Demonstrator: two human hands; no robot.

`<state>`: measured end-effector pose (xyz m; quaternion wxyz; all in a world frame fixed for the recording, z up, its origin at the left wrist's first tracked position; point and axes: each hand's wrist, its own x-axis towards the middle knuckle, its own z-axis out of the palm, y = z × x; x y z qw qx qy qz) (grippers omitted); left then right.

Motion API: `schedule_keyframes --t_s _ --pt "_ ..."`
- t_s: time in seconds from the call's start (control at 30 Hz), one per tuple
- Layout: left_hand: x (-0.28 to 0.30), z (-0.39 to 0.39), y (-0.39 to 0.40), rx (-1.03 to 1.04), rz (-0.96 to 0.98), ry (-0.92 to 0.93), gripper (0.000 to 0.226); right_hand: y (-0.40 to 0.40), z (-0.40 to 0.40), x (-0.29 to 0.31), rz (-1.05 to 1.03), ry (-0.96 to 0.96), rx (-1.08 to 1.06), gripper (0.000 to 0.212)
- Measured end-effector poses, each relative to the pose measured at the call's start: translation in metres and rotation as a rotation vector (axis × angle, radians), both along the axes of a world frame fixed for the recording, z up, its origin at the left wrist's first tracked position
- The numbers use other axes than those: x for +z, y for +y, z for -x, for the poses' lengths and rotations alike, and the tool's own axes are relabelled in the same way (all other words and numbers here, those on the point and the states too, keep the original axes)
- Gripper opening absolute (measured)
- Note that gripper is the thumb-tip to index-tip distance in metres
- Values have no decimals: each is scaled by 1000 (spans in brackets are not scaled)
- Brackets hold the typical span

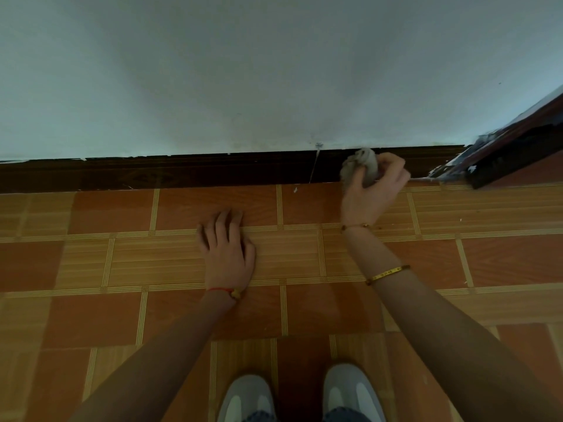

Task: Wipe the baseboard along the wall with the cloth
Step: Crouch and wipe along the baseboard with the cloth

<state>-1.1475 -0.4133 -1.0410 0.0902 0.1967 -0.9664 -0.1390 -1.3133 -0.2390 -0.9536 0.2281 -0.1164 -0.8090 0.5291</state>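
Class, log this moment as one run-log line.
right hand: grips cloth against baseboard | left hand: flat on floor | position: near door frame

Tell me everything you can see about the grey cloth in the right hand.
The crumpled grey cloth looks like soft, thin fabric, bunched into a loose wad with folds showing. The right hand grips it, fingers curled round its right side. It sits against the dark brown wooden baseboard, near its top edge, just left of the dark door frame.
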Motion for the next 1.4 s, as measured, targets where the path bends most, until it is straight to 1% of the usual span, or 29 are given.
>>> schedule_keyframes --t_s 0.2,0.27,0.37,0.5,0.6,0.67,0.77,0.87,0.97,1.03,1.27,1.33,1.4 --pt "0 0 1 3 5 -19 53 -44 -23 1 -80 54 300 21" --pt "0 0 1 5 3 -20 53 -45 -23 0 -81 62 326 21" --pt "3 0 2 7 -16 -15 53 -30 -17 0 -63 50 260 20" --pt "4 6 15 -35 -40 11 53 19 6 -4 -65 26 52 21" --pt "5 18 28 -92 -36 27 52 51 21 -1 -38 48 -82 20" --pt "5 27 37 -128 -31 38 51 58 22 -1 -73 58 -70 20" --pt "7 42 51 -170 -28 46 52 47 17 -4 -97 48 34 19" --pt "6 54 64 -186 -24 9 55 31 8 -7 -146 43 146 22" --pt "0 57 68 -195 -11 -4 54 32 8 -10 -171 47 208 24" --pt "-2 55 67 -207 0 -13 53 44 13 -11 -174 46 165 25" --pt "-4 55 67 -207 3 -20 52 121 56 -4 -103 25 -257 29" --pt "-5 55 67 -205 7 -19 52 131 61 -3 -109 14 -263 29" --pt "-6 54 67 -205 6 -13 52 125 55 -7 -149 -4 -210 28"
